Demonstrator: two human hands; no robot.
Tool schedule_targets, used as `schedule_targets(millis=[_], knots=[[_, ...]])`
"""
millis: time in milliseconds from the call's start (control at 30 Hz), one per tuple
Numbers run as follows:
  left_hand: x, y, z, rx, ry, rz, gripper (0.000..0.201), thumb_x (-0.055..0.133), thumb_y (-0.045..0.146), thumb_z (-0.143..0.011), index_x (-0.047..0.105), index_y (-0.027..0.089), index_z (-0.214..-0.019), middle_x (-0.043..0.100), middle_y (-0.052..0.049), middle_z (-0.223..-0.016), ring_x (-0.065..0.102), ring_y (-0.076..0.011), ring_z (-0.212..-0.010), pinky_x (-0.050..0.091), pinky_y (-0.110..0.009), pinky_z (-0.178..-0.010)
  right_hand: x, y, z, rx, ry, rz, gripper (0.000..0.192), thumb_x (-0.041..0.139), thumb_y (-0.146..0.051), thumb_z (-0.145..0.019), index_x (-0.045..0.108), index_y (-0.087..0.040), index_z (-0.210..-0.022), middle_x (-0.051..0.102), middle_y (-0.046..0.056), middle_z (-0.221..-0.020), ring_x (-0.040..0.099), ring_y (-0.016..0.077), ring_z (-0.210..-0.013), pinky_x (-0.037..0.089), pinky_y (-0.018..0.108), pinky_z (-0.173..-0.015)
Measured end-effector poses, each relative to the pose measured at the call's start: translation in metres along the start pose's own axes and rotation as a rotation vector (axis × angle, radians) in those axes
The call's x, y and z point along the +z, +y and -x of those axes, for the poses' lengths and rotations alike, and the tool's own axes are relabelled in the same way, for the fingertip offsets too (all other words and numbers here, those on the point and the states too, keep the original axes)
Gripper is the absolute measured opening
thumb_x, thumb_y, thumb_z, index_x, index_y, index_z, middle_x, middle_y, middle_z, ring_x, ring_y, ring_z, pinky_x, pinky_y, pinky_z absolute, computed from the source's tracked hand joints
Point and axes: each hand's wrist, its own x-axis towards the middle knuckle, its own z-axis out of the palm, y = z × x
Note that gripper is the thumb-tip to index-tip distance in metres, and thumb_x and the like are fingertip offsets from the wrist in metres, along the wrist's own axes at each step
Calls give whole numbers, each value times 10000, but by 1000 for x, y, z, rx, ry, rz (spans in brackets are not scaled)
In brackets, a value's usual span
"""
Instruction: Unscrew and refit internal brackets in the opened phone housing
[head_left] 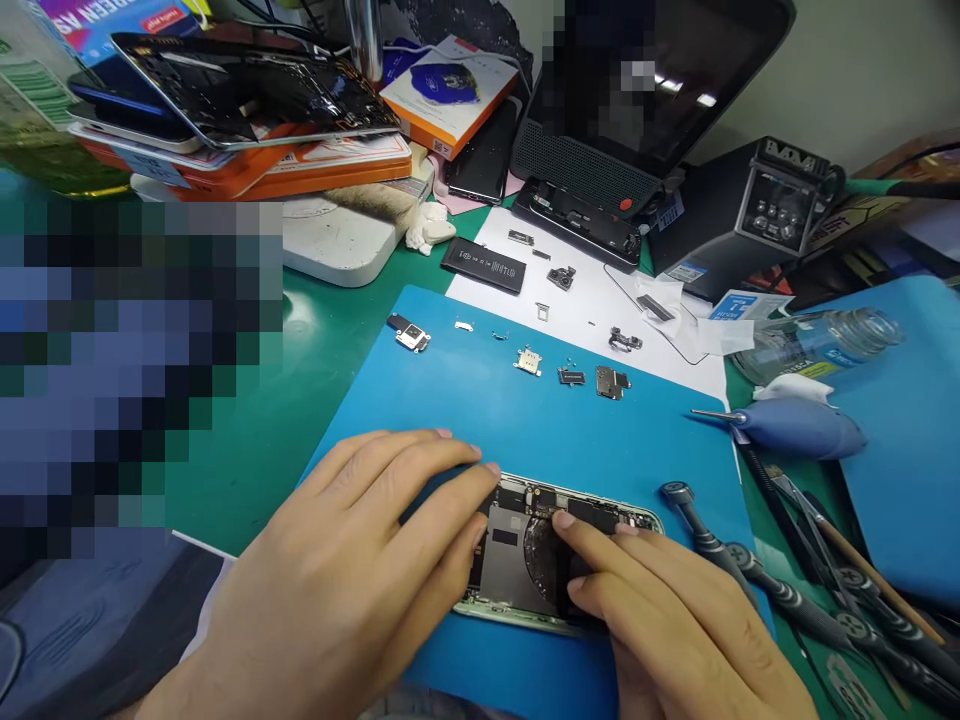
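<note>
An opened smartphone [514, 570] with a pale green frame lies face-up on the blue mat [450, 400], its inside exposed. My left hand [375, 540] is wrapped around the phone's left end, fingers over the upper edge and thumb on the near side. My right hand [675, 610] covers its right end. That hand's index fingertip touches the small board near the upper edge, while another digit rests lower on the dark area. Whatever lies beneath the right fingers is hidden. Small phone parts, including a metal bracket [529, 361] and a speaker-like module [613, 382], are laid out beyond the phone.
A battery [484, 265] and camera module [561, 278] lie on white paper. To the right are a blue air blower [802, 428], several screwdrivers [787, 595] and a glass jar [817, 340]. Phone boxes [450, 95] and a dark-screened device [660, 80] stand behind. A pixelated area covers the left.
</note>
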Motion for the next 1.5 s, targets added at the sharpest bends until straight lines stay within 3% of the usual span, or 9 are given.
schedule_targets(millis=[200, 300, 400, 500, 700, 833, 967, 1067, 1500], knots=[[-7, 2, 2, 10, -56, 40, 286, 568, 294, -1185, 646, 240, -1455, 755, -6, -1465, 629, -204, -1417, 414, -360, -1238, -4, -2, -4, 210, 168, -171, 314, 612, 80, -971, 742, -144, -1148, 833, 116, -1248, 765, 221, -1205, 620, 391, -1075], [-15, 3, 1, 100, -175, -11, 504, 675, 469, -1127, 549, 228, -1551, 647, -62, -1633, 568, -266, -1510, 434, -431, -1248, 1, -7, -2, 220, 328, -101, 341, 653, 99, -934, 747, -140, -1160, 840, 109, -1199, 791, 254, -1152, 636, 453, -1041], [-21, 5, 2, 135, -263, -47, 713, 859, 395, -982, 489, 240, -1571, 678, -80, -1554, 621, -312, -1401, 522, -458, -1134, 7, -10, 1, 252, 476, -89, 393, 675, 96, -919, 733, -151, -1219, 833, 95, -1184, 808, 272, -1116, 657, 470, -969], [-19, 12, 10, 32, -217, -87, 729, 869, 306, -898, 496, 255, -1522, 693, -78, -1399, 638, -329, -1244, 540, -464, -1019, 10, -11, 4, 352, 572, -134, 362, 677, 58, -963, 724, -165, -1245, 825, 83, -1177, 817, 241, -1076, 649, 407, -921], [14, 48, 25, -79, 10, -310, 851, 893, 583, -876, 499, 144, -1490, 675, -121, -1181, 616, -351, -1031, 474, -501, -919, 3, -12, 3, 296, 403, -11, 250, 644, -83, -1083, 710, -186, -1301, 823, 63, -1206, 773, 176, -1202, 553, 305, -1096], [16, 60, 18, -32, -94, -113, 1017, 746, 841, -913, 411, 163, -1594, 677, -98, -1192, 623, -331, -1031, 479, -486, -927, -3, -22, 6, 265, 326, -137, 186, 620, -89, -1091, 701, -185, -1228, 802, 73, -1213, 746, 137, -1213, 518, 262, -1140], [-2, 43, 2, 85, -317, 56, 437, 545, 283, -1173, 449, 260, -1599, 691, -43, -1291, 612, -272, -1100, 469, -431, -923, -3, -36, 15, 214, 274, -209, 216, 592, -19, -1045, 689, -154, -1184, 792, 107, -1192, 717, 145, -1196, 570, 275, -1026], [-5, 23, -10, 143, -277, 20, 527, 427, 30, -1112, 523, 255, -1578, 693, -48, -1310, 588, -264, -1091, 454, -420, -897, 3, -44, 16, 161, 243, -182, 245, 588, 24, -1008, 697, -138, -1156, 805, 111, -1167, 702, 158, -1162, 563, 300, -1004], [9, 11, -12, 175, -160, 31, 420, 441, 57, -1139, 679, 245, -1429, 703, -59, -1269, 550, -265, -1062, 408, -433, -856, 11, -50, 6, 121, 104, -64, 279, 612, 58, -963, 702, -110, -1166, 820, 160, -1220, 705, 237, -1163, 564, 375, -986]])
